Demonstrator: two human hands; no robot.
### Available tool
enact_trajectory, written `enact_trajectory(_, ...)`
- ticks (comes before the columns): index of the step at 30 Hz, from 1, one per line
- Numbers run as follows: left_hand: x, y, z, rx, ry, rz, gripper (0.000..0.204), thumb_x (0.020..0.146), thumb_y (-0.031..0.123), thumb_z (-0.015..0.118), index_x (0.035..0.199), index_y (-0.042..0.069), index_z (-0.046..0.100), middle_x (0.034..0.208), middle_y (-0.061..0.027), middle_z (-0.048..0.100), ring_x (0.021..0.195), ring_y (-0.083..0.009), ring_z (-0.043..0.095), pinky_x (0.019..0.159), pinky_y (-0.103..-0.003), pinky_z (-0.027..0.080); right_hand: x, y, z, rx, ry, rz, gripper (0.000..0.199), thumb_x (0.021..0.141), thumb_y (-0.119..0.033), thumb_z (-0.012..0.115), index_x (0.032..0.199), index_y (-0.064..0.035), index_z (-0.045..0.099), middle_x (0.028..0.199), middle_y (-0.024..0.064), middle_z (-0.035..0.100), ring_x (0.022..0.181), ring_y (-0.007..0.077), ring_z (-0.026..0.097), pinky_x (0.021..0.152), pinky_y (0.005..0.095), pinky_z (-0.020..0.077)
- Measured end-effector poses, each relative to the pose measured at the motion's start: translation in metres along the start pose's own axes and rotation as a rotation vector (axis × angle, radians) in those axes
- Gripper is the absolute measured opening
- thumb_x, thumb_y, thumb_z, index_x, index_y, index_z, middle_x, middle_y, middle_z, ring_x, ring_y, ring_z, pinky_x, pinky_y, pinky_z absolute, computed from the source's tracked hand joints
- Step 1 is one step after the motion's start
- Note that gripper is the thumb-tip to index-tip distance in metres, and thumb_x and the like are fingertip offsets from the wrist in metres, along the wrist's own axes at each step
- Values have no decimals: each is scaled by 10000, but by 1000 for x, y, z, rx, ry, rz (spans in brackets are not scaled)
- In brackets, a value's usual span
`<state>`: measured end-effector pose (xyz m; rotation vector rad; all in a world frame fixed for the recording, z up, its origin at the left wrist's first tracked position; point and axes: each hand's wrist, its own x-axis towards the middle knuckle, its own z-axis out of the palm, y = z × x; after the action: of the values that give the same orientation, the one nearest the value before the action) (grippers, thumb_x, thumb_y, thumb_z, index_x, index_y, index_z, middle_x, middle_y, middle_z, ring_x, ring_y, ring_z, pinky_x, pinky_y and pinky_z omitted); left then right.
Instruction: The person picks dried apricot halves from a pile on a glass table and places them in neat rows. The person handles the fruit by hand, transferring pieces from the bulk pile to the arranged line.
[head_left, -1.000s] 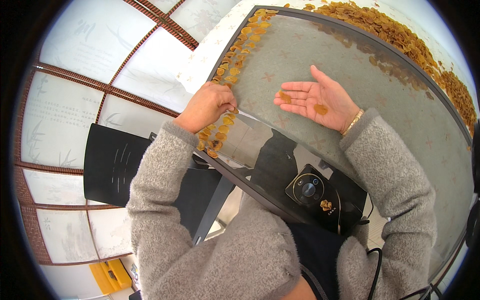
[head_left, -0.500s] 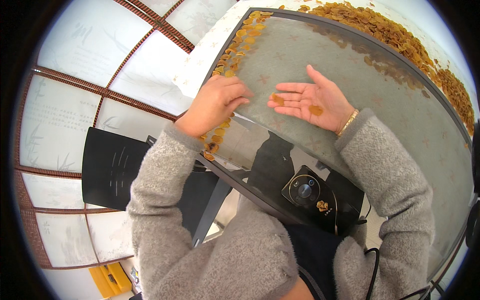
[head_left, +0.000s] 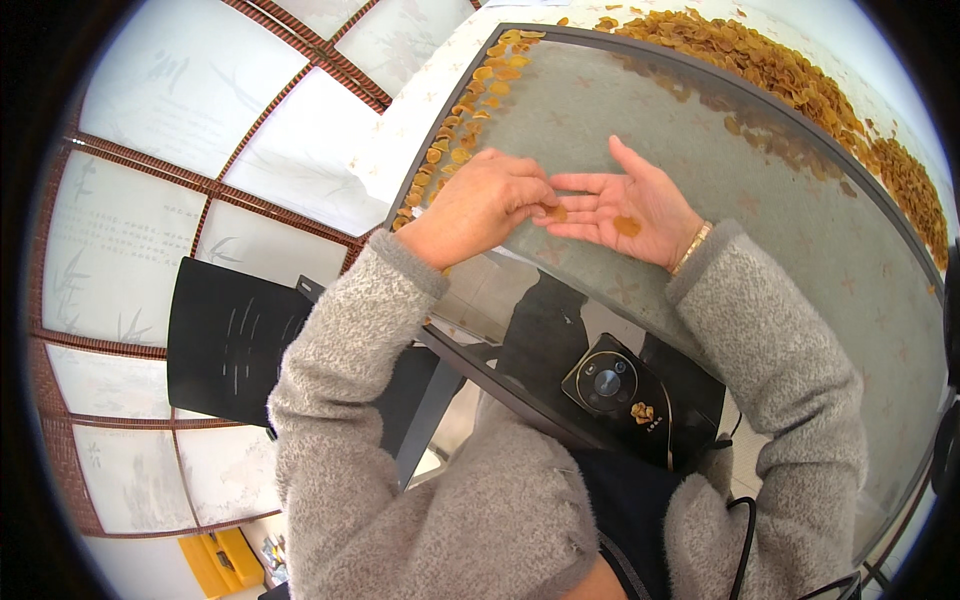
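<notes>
A small amber-orange dried slice (head_left: 556, 212) sits pinched at the fingertips of the left hand (head_left: 482, 205), right over the fingers of the right hand (head_left: 630, 205). The left hand is curled, knuckles up, its wrist coming from a fuzzy grey knitted sleeve (head_left: 340, 350), fingers narrowed onto the slice. The right hand lies flat and wide, palm up, thumb pointing away, with a second amber slice (head_left: 627, 226) resting on the palm and a thin gold bracelet (head_left: 692, 248) at the wrist. Both hands hover over a grey glass tabletop (head_left: 800, 260). A row of similar orange slices (head_left: 455, 140) runs along the table's left edge, just beside the left hand; a denser band of slices (head_left: 780, 70) lines the far rim.
</notes>
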<state>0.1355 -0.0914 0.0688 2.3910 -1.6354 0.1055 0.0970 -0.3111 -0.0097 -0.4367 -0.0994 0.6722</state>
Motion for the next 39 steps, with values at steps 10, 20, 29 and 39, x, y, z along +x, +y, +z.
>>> enact_trajectory(10,-19,-17,-11,-111,62,-196,75,854,63,699,922,31,704,864,-87,693,806,-269,648,735,-360,512,-4,-1,7,-76,50,-9,842,1038,-569,224,1441,171,213,1396,430,353,1327,484,429,1115,491,411)
enact_trajectory(20,-68,-43,-21,-108,-13,-533,81,850,42,692,910,2,729,826,-123,717,751,-243,679,717,-333,541,-2,0,9,-106,65,-20,817,1046,-554,202,1413,173,266,1363,422,403,1306,457,470,1095,473,442)
enact_trajectory(29,-65,-41,-15,-52,-27,-439,88,834,41,703,907,10,741,827,-119,722,756,-257,677,719,-341,544,-2,1,9,-126,84,-36,805,1049,-546,199,1393,175,300,1328,409,448,1271,447,511,1076,464,464)
enact_trajectory(39,-64,-45,-13,51,-50,-351,39,814,48,707,822,25,738,789,-91,719,761,-258,678,724,-359,537,-1,1,6,-161,78,-48,797,1054,-530,190,1400,181,290,1338,410,444,1271,439,516,1072,454,470)
